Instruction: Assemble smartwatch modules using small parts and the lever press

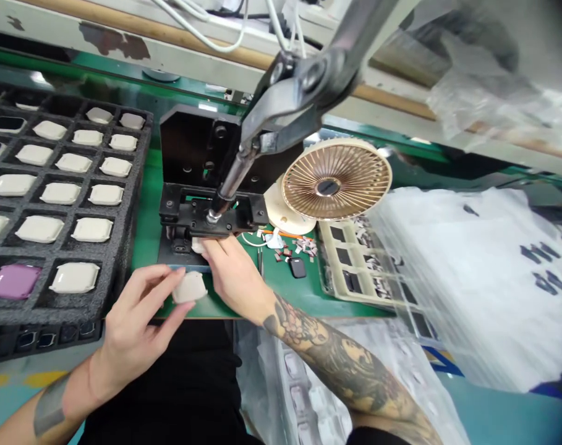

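Between its thumb and fingers, my left hand (144, 312) pinches a pale, rounded-square case (190, 288) just in front of the black press fixture (211, 213). My right hand (232, 272) reaches in under the press head, its fingertips against another pale piece (198, 245) that is mostly hidden there. The metal lever (238, 170) of the press slants down onto the fixture. To the left, a dark foam tray (141, 161) holds several similar pale cases and a purple case (13, 281).
A fan (336, 179) stands behind the right hand. Small loose parts (303, 246), a black square piece (298, 267) and tweezers (261, 262) lie on the green mat. Farther right are a compartment box (345, 290) and stacked translucent sheets (485, 266). Cables hang at the back.
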